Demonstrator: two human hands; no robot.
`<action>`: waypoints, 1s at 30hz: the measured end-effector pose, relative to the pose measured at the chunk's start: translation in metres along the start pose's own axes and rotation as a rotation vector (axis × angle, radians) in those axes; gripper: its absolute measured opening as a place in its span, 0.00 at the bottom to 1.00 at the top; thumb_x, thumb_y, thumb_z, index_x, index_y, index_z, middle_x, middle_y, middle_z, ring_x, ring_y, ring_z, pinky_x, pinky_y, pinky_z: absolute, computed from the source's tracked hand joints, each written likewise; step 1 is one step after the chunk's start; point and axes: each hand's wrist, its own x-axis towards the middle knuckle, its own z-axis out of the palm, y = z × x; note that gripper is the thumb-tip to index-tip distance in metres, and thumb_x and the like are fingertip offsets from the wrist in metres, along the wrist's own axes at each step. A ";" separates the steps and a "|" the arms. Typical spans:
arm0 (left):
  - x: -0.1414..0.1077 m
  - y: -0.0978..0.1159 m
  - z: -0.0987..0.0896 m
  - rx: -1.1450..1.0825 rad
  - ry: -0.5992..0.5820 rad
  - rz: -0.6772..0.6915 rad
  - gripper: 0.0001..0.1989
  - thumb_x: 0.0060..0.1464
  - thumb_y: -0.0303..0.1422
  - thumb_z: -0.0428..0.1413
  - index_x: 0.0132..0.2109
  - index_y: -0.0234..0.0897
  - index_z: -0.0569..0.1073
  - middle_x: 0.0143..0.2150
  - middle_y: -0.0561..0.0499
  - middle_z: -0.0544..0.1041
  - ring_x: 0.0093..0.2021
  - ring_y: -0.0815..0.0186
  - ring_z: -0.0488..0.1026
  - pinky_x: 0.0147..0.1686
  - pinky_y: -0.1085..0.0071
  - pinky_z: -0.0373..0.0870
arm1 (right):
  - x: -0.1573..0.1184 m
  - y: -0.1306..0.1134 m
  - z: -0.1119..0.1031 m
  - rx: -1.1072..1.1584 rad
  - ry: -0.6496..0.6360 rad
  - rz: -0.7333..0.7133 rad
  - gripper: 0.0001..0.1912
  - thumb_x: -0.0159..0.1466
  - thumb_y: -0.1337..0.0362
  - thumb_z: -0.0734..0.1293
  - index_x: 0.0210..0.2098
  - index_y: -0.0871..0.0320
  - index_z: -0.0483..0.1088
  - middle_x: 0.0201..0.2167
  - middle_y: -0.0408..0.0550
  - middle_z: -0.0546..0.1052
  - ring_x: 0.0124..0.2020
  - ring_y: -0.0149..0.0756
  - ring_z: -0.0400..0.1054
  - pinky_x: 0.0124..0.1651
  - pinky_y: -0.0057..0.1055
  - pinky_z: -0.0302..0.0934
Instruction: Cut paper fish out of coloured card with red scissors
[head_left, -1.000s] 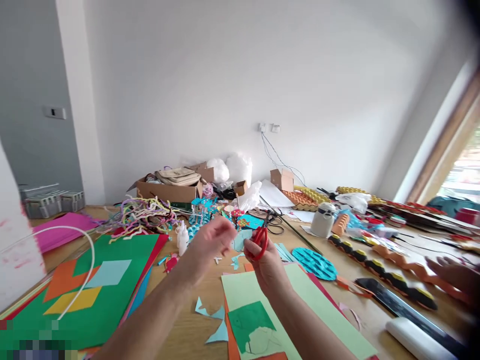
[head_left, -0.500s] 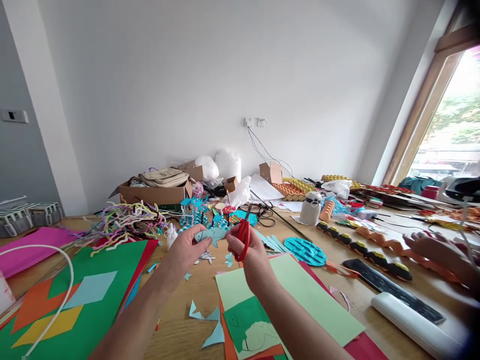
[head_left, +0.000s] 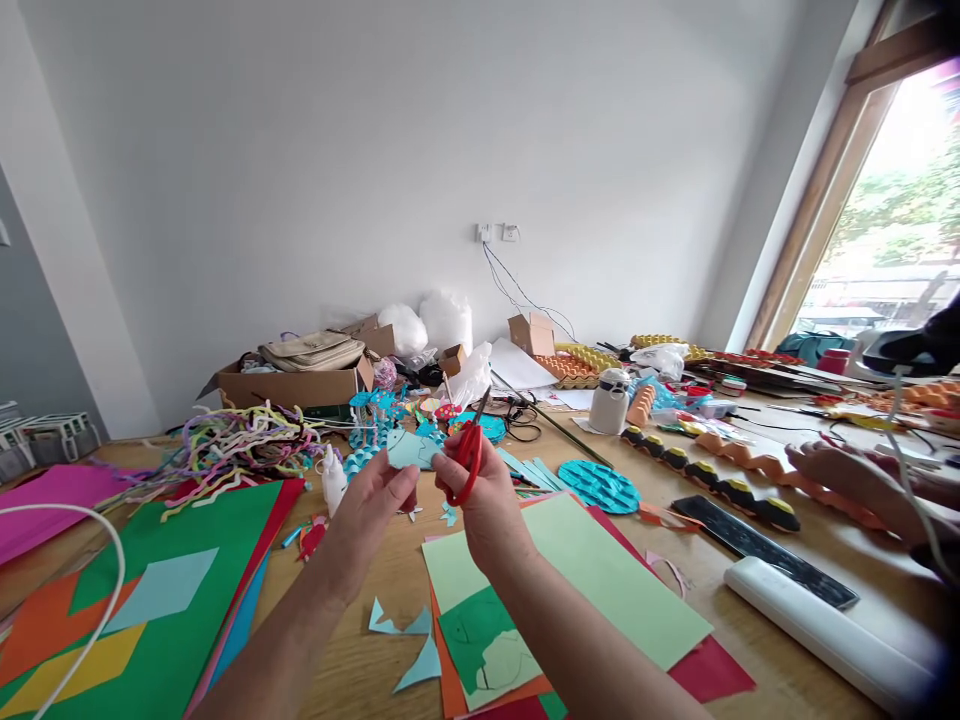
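Observation:
A light blue paper fish with drawn lines is raised over the table between my hands. My left hand is just below its left part, fingers pinched at its lower edge. My right hand is wrapped round red-handled scissors, whose blades point up and away, and its fingertips meet the fish's right end. Light blue paper scraps lie below on the wood. Beside them, a green piece with a drawn fish rests on a pale green sheet.
Coloured sheets and tangled pipe cleaners lie left, near a white glue bottle. Beyond stands a cardboard box. To the right are a blue disc, a black phone-like slab, and another person's hand.
The paper fish has turned and risen slightly in my fingers, showing more of its face. My left hand has moved below it. The whole view has shifted a little to the right.

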 end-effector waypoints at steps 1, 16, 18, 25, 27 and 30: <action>0.000 0.000 0.003 0.006 0.043 0.004 0.11 0.48 0.40 0.55 0.26 0.37 0.69 0.22 0.56 0.66 0.26 0.69 0.62 0.28 0.74 0.61 | -0.001 0.001 0.002 0.005 -0.005 0.011 0.14 0.48 0.64 0.70 0.30 0.58 0.63 0.23 0.36 0.64 0.21 0.24 0.58 0.25 0.23 0.53; 0.003 0.003 -0.004 -0.246 0.266 0.002 0.06 0.42 0.33 0.59 0.24 0.37 0.70 0.21 0.57 0.70 0.24 0.69 0.67 0.22 0.75 0.65 | -0.043 0.001 -0.005 -0.349 -0.314 0.229 0.12 0.59 0.58 0.59 0.24 0.58 0.59 0.18 0.39 0.62 0.21 0.27 0.57 0.25 0.24 0.53; 0.001 0.004 0.000 -0.267 0.261 -0.023 0.06 0.42 0.33 0.59 0.24 0.36 0.70 0.22 0.56 0.71 0.24 0.69 0.68 0.22 0.75 0.66 | -0.049 0.004 -0.005 -0.374 -0.342 0.248 0.11 0.59 0.59 0.58 0.23 0.58 0.58 0.18 0.38 0.61 0.20 0.26 0.56 0.24 0.23 0.53; -0.002 -0.001 0.006 -0.244 0.299 -0.075 0.08 0.40 0.35 0.60 0.26 0.35 0.72 0.22 0.54 0.73 0.24 0.68 0.69 0.24 0.72 0.70 | -0.053 0.004 -0.004 -0.393 -0.347 0.244 0.13 0.59 0.59 0.58 0.22 0.58 0.55 0.16 0.38 0.60 0.19 0.25 0.56 0.23 0.21 0.52; -0.003 -0.001 0.007 -0.236 0.293 -0.089 0.08 0.40 0.35 0.60 0.25 0.34 0.72 0.21 0.54 0.73 0.23 0.68 0.69 0.23 0.72 0.70 | -0.053 0.005 -0.004 -0.395 -0.340 0.232 0.13 0.60 0.59 0.57 0.22 0.58 0.56 0.15 0.38 0.60 0.19 0.25 0.56 0.22 0.21 0.51; -0.004 0.000 0.009 -0.235 0.265 -0.081 0.08 0.41 0.35 0.60 0.25 0.34 0.72 0.21 0.54 0.73 0.23 0.69 0.69 0.23 0.72 0.70 | -0.054 0.006 -0.006 -0.387 -0.331 0.227 0.13 0.60 0.59 0.57 0.22 0.58 0.56 0.14 0.37 0.60 0.18 0.24 0.55 0.21 0.21 0.50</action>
